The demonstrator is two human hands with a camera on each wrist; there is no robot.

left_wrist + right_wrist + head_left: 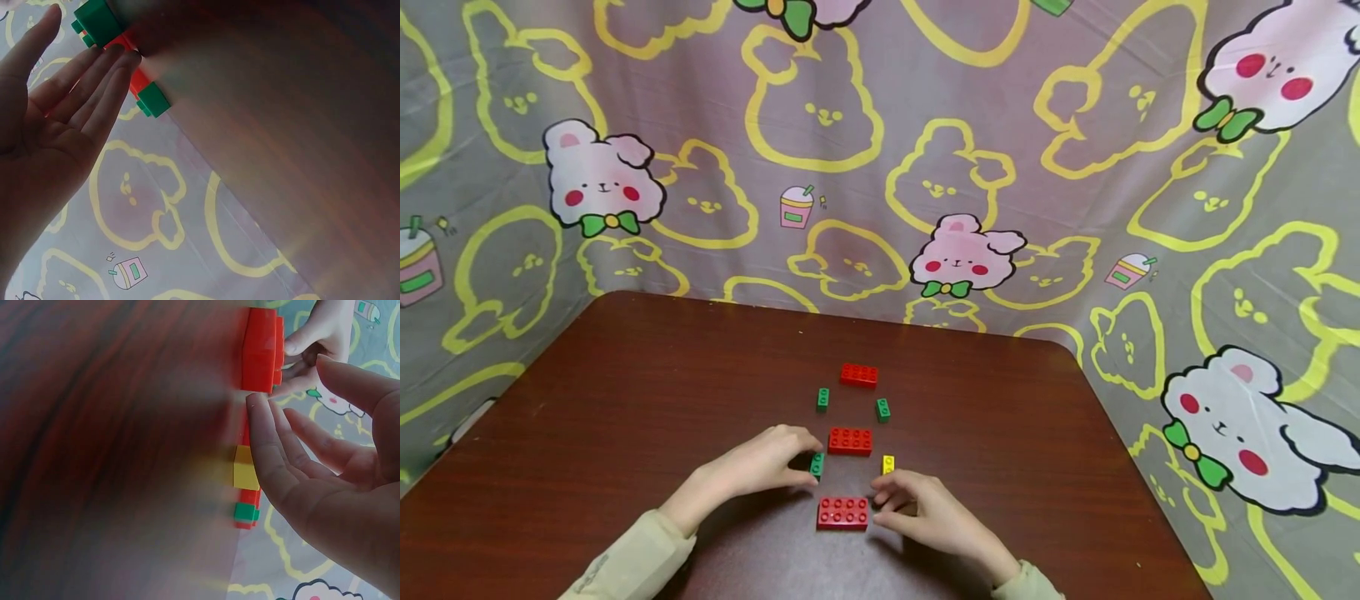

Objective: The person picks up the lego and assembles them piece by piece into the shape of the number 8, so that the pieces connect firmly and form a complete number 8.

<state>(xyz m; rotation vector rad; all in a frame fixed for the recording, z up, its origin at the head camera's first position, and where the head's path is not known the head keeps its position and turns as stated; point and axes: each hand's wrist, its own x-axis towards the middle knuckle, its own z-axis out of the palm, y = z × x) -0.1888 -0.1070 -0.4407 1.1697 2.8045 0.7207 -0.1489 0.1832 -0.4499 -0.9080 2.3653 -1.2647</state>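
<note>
Green block pickup: judging by your pose, you are about to take the near green block (pixel 816 465), which lies on the counter (pixel 625 400) between your left thumb and fingers.
Green block pinch: the next move seems to call for bringing your left thumb and fingers together on it, without nudging the middle red block (pixel 851 441) just beside it.
Yellow block (pixel 888 463): it sits just past your right fingertips, its near end hidden by them; a short forward reach would likely meet it.
Left hand (pixel 771 460): it comes in low from your left; the fingers are nearly straight and the thumb stands wide of them. Whether they touch the green block, you cannot tell.
Right hand (pixel 931 510): it comes in from your right, back upward, fingers loosely bent with a wide gap to the thumb, holding nothing. It hovers beside the right end of the near red block (pixel 842 514); contact is unclear.
Farther blocks: the far red block (pixel 859 375) lies beyond 2 more green pieces, the left green piece (pixel 823 400) and the right green piece (pixel 883 410), which stand well apart.
</note>
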